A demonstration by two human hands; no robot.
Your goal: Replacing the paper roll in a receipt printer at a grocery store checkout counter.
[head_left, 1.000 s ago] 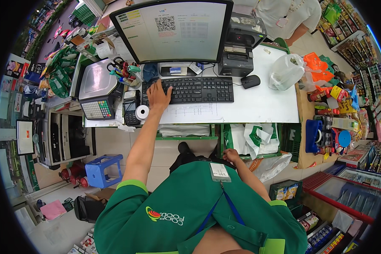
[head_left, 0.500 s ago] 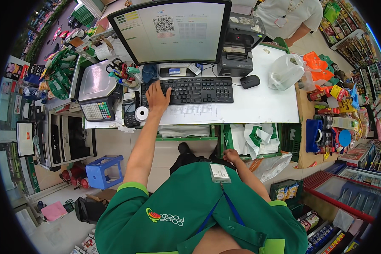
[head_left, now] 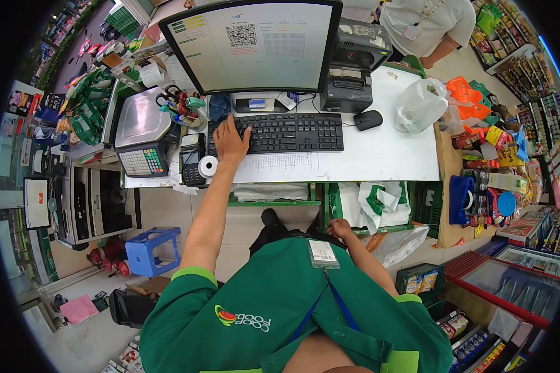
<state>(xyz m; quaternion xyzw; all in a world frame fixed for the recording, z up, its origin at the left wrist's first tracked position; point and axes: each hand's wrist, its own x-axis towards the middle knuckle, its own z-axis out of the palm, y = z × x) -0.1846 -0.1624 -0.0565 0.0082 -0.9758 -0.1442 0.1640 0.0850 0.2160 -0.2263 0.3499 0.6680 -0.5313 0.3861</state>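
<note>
My left hand [head_left: 231, 144] rests on the left end of a black keyboard [head_left: 295, 133], fingers stretched over the keys and the thumb held apart. Behind the keyboard stands a large monitor [head_left: 280, 59] whose lit screen shows a square code and a table. Low at my front, beside the green drawer frame, is my right hand [head_left: 338, 228], its fingers curled with nothing visible in them. A white paper roll [head_left: 208, 166] sits in a card terminal [head_left: 191, 158] next to my left wrist. Under the keyboard's front edge lies a printed sheet [head_left: 280, 165].
To the left are a weighing scale [head_left: 144, 121] and a holder of pens and scissors [head_left: 186, 109]. A black printer [head_left: 346, 90], a mouse [head_left: 368, 119] and a white plastic bag [head_left: 420, 107] stand on the right. A person [head_left: 426, 28] is across the counter. Below it, a drawer holds bags [head_left: 379, 202].
The fingers of my left hand have shifted slightly over the keys, toward the far edge of the keyboard. My right hand and the counter items look unchanged.
</note>
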